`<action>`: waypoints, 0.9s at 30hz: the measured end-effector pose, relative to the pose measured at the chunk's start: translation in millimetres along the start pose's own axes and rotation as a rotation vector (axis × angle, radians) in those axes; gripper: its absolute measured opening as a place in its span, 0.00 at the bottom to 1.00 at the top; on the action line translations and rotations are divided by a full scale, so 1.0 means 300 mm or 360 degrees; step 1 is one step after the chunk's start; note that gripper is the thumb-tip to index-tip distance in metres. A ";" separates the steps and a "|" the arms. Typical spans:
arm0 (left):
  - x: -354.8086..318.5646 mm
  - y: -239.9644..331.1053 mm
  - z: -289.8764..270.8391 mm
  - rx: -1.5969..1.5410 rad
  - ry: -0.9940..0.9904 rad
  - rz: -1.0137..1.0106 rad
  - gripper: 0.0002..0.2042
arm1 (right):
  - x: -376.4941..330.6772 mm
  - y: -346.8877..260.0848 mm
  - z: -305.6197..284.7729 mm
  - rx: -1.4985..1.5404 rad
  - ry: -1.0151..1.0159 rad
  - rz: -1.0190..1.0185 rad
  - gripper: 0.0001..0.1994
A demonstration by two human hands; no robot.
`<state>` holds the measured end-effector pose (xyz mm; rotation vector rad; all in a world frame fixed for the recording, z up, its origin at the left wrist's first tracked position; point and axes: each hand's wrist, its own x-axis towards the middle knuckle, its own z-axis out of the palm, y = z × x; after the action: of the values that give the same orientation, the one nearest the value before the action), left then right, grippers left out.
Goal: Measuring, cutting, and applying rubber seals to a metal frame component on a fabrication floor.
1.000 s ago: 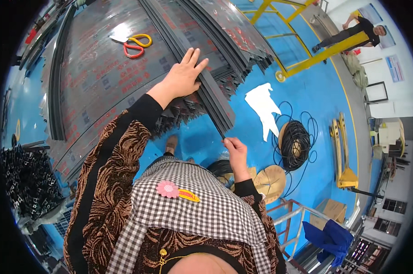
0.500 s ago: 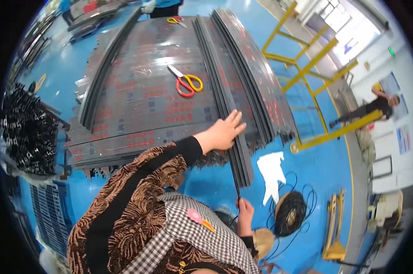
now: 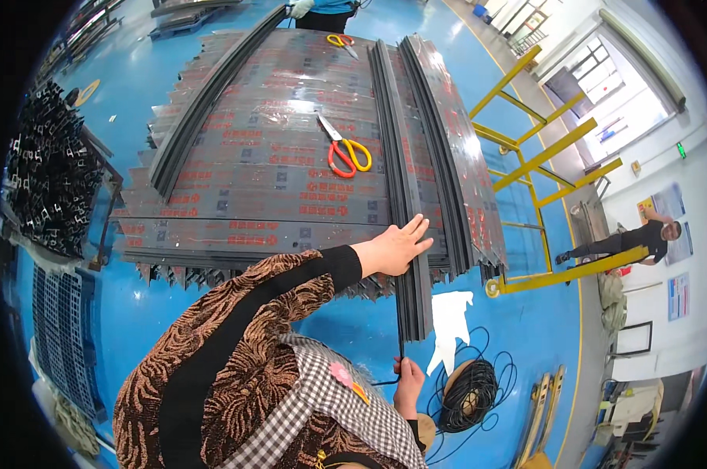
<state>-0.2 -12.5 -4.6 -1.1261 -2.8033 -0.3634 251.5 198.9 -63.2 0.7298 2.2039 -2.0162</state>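
My left hand [image 3: 396,246] lies with spread fingers across a bundle of long dark grey profiles [image 3: 396,156], palm down near its close end. That end sticks out past the edge of the stack. Below it, my right hand [image 3: 408,383] is closed, pinching a thin black strip [image 3: 401,349] that runs up to the profile end. A coil of black strip [image 3: 469,395] lies to the right of this hand. Scissors with one red and one yellow handle [image 3: 346,156] rest, blades apart, on the film-wrapped stack of profiles [image 3: 283,168], left of the bundle.
Further profile bundles lie along the stack's left [image 3: 205,109] and right [image 3: 439,148]. A second pair of scissors [image 3: 341,41] is near a gloved co-worker at the far end. A yellow metal frame [image 3: 537,168] stands right. White gloves [image 3: 450,328] show beside the profile end.
The whole view has shifted, so the stack sits further right in the picture. Both my hands keep about the same places on the profile bundle and the strip.
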 end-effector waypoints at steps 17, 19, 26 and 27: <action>0.122 -0.271 -0.026 0.0022 0.0270 0.0644 0.25 | 0.059 -0.105 -0.011 -0.0503 -0.0172 0.0018 0.14; 0.189 -0.285 -0.029 0.0015 0.0214 0.0890 0.25 | 0.047 -0.108 -0.025 -0.0499 -0.0115 0.0110 0.15; 0.310 -0.313 0.031 -0.0310 0.0183 0.1241 0.28 | 0.000 -0.244 0.014 -0.0490 0.0030 0.0488 0.12; 0.330 -0.308 0.030 -0.0404 0.0125 0.1231 0.28 | 0.003 -0.244 0.004 -0.0448 0.0047 0.0515 0.12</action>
<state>-135.6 -8.7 -12.4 -2.0547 -2.0599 -0.6537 222.2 196.0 3.9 1.0049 2.1528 -1.5181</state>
